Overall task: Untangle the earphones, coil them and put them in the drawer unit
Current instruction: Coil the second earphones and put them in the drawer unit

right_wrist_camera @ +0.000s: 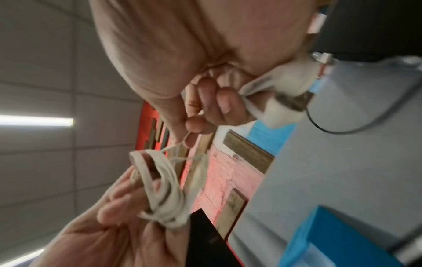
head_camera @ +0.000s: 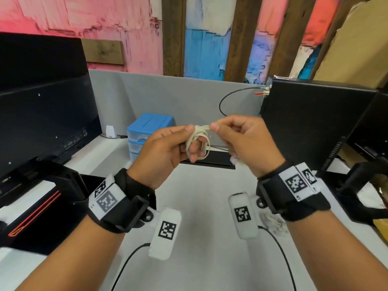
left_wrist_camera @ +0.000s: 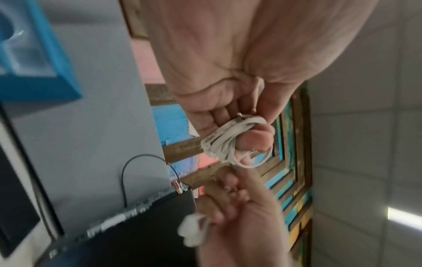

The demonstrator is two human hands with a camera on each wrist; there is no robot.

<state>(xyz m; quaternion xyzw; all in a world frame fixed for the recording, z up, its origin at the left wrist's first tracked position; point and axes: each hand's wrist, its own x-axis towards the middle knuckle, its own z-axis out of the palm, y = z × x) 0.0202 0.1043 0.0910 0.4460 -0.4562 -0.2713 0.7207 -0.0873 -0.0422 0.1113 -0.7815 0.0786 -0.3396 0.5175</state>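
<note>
Earphones (head_camera: pixel 198 141) coiled around left hand (head_camera: pixel 161 152) fingers; right hand (head_camera: pixel 243 141) pinches free end just beside coil

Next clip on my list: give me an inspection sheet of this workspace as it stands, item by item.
Surface: white desk, grey partition behind it.
Job's things: white earphones wound in loops round fingers of the left hand; earbuds end in the right hand; blue drawer unit at the back of the desk, drawers look closed.
Clutter: small white object by the monitor; crumpled bit under the right wrist.
Hands: left hand holds the coil; right hand pinches the free cable at the coil's top.
Cables: black cable looping into the computer tower; two black wrist-camera leads.
Surroundings: black monitor left, black computer tower right, painted wall with wooden strips.
</note>
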